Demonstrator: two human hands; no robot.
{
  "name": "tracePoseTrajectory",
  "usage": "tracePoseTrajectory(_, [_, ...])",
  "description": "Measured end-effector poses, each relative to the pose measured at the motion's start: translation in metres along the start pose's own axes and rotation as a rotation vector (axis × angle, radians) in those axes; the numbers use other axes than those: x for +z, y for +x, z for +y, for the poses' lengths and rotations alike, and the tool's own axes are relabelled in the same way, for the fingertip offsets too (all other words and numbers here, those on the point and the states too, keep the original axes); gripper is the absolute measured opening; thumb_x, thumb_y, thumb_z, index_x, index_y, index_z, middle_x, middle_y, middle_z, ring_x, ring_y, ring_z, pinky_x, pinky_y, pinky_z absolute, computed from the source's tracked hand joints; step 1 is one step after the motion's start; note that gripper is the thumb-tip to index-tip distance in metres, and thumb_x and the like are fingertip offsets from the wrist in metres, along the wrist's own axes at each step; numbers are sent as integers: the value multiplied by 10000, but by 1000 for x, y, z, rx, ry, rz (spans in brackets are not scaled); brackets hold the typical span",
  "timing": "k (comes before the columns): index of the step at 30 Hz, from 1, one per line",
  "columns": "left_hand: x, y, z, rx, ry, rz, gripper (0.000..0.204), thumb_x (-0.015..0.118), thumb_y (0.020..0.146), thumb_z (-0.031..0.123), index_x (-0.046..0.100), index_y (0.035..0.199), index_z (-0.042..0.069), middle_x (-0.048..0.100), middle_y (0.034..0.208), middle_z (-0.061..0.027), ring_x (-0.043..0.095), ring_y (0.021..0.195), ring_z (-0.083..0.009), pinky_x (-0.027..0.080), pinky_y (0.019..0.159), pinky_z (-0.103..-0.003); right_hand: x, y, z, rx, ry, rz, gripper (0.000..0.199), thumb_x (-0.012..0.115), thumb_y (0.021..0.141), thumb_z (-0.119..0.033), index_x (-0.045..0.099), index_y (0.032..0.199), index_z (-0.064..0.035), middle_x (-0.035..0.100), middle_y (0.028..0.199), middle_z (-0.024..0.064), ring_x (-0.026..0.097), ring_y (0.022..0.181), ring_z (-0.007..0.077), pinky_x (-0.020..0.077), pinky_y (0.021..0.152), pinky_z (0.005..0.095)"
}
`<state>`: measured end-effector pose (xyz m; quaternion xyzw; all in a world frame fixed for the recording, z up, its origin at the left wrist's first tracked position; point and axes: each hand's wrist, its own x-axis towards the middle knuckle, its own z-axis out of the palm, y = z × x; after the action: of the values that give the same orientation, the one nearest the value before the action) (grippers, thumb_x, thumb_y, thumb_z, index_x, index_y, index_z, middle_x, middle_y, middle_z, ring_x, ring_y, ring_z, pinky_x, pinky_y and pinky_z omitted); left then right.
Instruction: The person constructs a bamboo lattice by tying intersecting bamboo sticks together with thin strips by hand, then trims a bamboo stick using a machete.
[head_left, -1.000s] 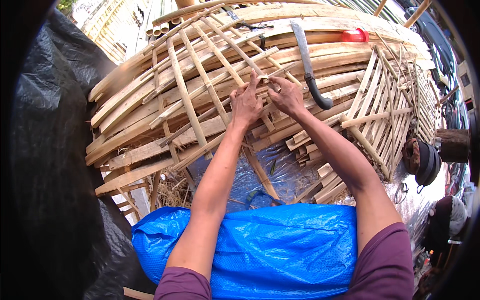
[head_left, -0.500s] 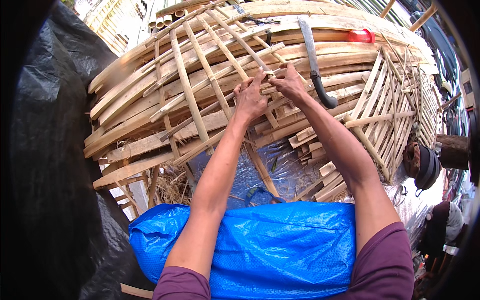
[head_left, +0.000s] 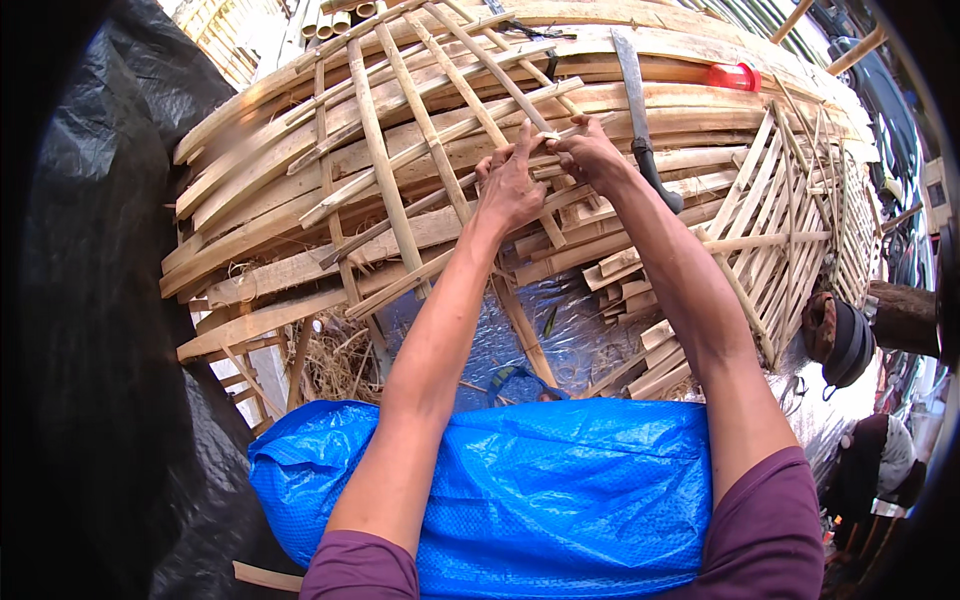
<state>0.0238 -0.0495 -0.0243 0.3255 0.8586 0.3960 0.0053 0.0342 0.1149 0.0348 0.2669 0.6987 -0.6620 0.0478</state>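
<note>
Both hands meet at a crossing of a bamboo lattice (head_left: 395, 150), made of pale split bamboo strips laid over one another. My left hand (head_left: 510, 188) curls around a bamboo strip there, its index finger stretched up along the joint. Close beside it, my right hand (head_left: 590, 160) is closed with thumb and fingers pinched on the end of a bamboo strip at the same joint. A small pale piece (head_left: 548, 135) shows between the fingertips; its kind is too small to tell. Just right of my right hand lies a machete (head_left: 632, 90) with a black curved handle, resting on the planks.
Long bamboo planks (head_left: 700, 95) form the work surface under the lattice. A red plastic cup (head_left: 735, 77) lies at the far right. Another slatted lattice (head_left: 770, 190) leans on the right. A blue tarp (head_left: 570, 490) covers my lap; black sheeting (head_left: 110, 300) hangs at left.
My left index finger has straightened upward from its bent position at the joint. My right fingers have shifted slightly at the crossing. The whole scene has shifted a little with the head.
</note>
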Motion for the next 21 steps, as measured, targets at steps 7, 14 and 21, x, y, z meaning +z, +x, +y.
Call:
tracePoseTrajectory(7, [1, 0, 0, -21, 0, 14, 1047, 629, 702, 136, 52, 1575, 177, 452, 1502, 35, 378, 1350, -239, 159, 1127, -408, -8, -7, -6, 58, 50, -79, 758, 568, 892, -68, 132, 1504, -161, 574, 1184, 154, 703, 764, 206, 534, 507, 246])
tracePoseTrajectory(14, [-1, -1, 3, -9, 0, 54, 899, 630, 744, 178, 221, 1543, 138, 509, 1427, -70, 415, 1328, -277, 206, 1111, -471, -8, -12, -8, 39, 13, -110, 802, 570, 847, -49, 151, 1520, -167, 564, 1255, 186, 717, 762, 251, 587, 543, 281])
tracePoseTrajectory(21, [-6, 6, 15, -76, 83, 38, 753, 646, 800, 204, 355, 1494, 182, 503, 1433, -78, 446, 1312, -302, 276, 1077, -515, -29, -18, -22, -69, -324, -110, 586, 617, 875, -123, 410, 1423, -102, 621, 1108, 147, 695, 732, 179, 564, 571, 275])
